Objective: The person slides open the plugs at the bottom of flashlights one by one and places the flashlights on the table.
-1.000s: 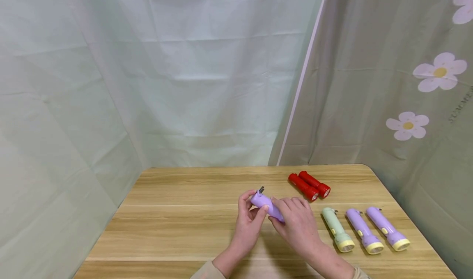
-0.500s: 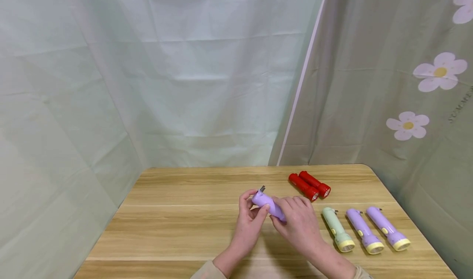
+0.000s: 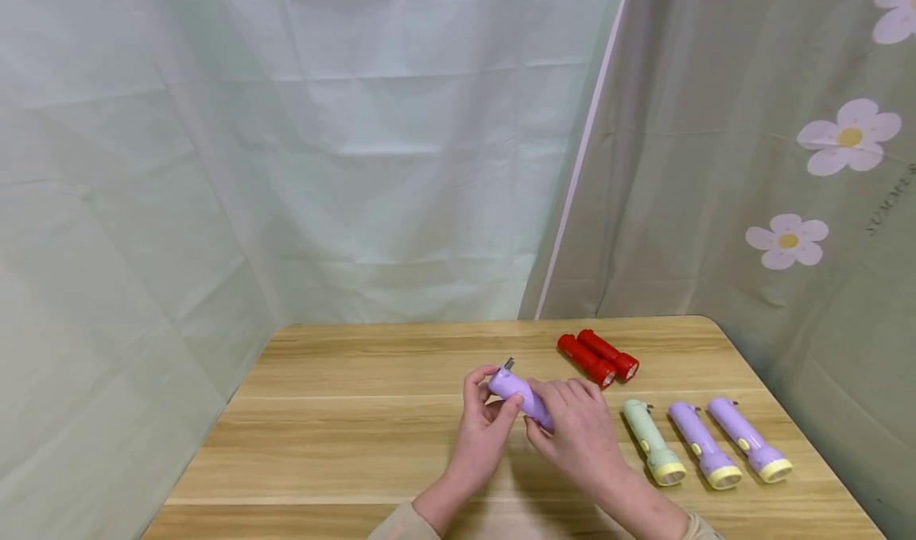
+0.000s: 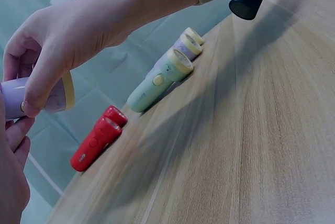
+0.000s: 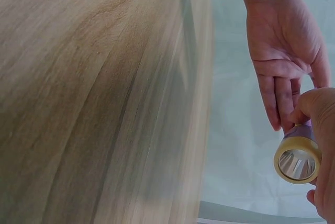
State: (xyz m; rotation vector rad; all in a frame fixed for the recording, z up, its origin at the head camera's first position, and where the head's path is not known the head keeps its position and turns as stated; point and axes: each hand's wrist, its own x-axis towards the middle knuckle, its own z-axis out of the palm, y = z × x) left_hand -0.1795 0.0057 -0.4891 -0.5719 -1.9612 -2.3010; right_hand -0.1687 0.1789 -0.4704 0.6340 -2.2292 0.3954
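Observation:
Both hands hold a purple flashlight (image 3: 512, 385) above the table, its tail pointing up and left. Metal prongs (image 3: 510, 362) stick out from the tail end. My left hand (image 3: 478, 437) pinches the body near the tail between thumb and fingers. My right hand (image 3: 583, 437) grips the head end and mostly covers it in the head view. In the left wrist view, the right thumb (image 4: 39, 88) presses on the body beside a small yellow button. The right wrist view shows the yellow rim (image 5: 280, 169) and silvery reflector, with no light visible.
On the wooden table (image 3: 322, 429), a green flashlight (image 3: 647, 437) and two purple flashlights (image 3: 697, 437) lie side by side at the right. Behind them lie two red flashlights (image 3: 587, 361). Pale curtains (image 3: 401, 166) hang around the table's back and sides.
The held flashlight has shifted very slightly right with the hands, and its prongs look brighter. Both grips stay the same, and the other flashlights lie as before.

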